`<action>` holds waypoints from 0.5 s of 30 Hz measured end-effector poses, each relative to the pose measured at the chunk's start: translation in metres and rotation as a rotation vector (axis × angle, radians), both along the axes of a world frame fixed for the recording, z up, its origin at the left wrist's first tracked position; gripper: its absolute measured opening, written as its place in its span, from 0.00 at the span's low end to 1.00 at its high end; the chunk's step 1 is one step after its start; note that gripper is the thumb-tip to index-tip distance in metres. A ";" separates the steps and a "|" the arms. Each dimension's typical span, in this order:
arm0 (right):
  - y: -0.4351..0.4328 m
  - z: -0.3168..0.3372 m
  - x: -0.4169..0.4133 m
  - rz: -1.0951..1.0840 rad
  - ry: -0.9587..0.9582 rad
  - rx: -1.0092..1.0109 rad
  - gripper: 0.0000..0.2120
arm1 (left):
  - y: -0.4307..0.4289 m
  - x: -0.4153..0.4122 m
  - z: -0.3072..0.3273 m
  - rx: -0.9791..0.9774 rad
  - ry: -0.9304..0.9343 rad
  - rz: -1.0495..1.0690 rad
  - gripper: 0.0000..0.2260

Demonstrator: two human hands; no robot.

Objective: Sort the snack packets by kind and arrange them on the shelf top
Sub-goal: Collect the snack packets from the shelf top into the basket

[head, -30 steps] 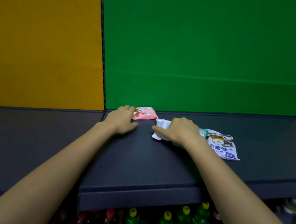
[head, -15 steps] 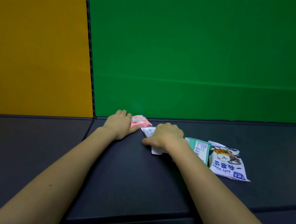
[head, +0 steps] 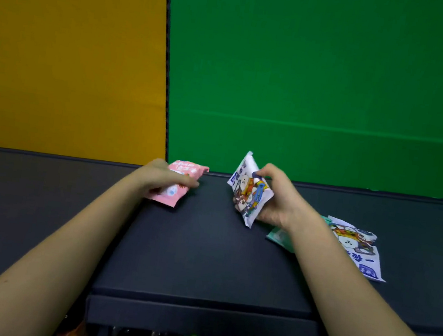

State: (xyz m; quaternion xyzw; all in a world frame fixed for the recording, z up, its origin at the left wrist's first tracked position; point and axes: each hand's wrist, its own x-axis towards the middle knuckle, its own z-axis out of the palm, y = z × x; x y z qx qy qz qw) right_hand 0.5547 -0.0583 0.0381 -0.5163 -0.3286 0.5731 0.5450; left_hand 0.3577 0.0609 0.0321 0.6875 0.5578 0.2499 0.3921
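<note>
By the back edge of the shelf top [head: 204, 250] the left hand [head: 162, 181] grips a pink packet [head: 186, 168], the right hand [head: 276, 200] holds a white packet [head: 251, 193] tilted above the surface, and a teal packet [head: 279, 237] and a second white packet [head: 356, 249] lie together farther right.

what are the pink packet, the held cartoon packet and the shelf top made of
Pink packet: probably thin plastic film, crimped end edge. Cartoon packet: printed plastic film, bending in the right hand. Shelf top: dark, matte; board or metal, unclear.
</note>
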 end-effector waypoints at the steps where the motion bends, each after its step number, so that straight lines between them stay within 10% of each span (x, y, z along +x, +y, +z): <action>1: -0.002 0.002 -0.001 0.012 0.079 0.001 0.17 | -0.008 -0.008 0.003 -0.059 -0.108 0.015 0.18; 15: -0.020 -0.005 -0.149 0.360 -0.017 0.081 0.02 | -0.161 -0.181 -0.012 0.033 -0.567 0.398 0.06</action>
